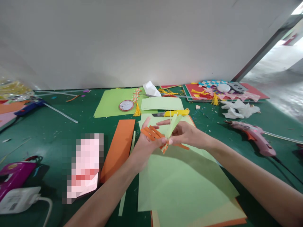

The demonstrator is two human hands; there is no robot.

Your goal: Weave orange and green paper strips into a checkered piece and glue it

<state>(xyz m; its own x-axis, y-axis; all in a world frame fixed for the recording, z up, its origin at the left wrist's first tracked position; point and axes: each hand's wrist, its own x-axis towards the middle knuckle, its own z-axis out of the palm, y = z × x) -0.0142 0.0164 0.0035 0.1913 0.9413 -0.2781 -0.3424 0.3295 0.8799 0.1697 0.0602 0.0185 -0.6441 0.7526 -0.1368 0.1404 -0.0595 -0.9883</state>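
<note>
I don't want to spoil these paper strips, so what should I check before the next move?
1. Thin orange paper strips held by the left hand: ok, pinched under the thumb.
2. Thin pale green paper strips held by the right hand: ok, pinched near their lower ends.
3. Yellow-handled craft knife well away from the hands: not ok, I'd say; it lies just beyond the right hand.
4. Pink plastic glue gun away from the hands: ok, lying off to the right.
5. Glue gun cool: cannot tell.
6. Strips tight where they cross: cannot tell, fingers cover part.
</note>
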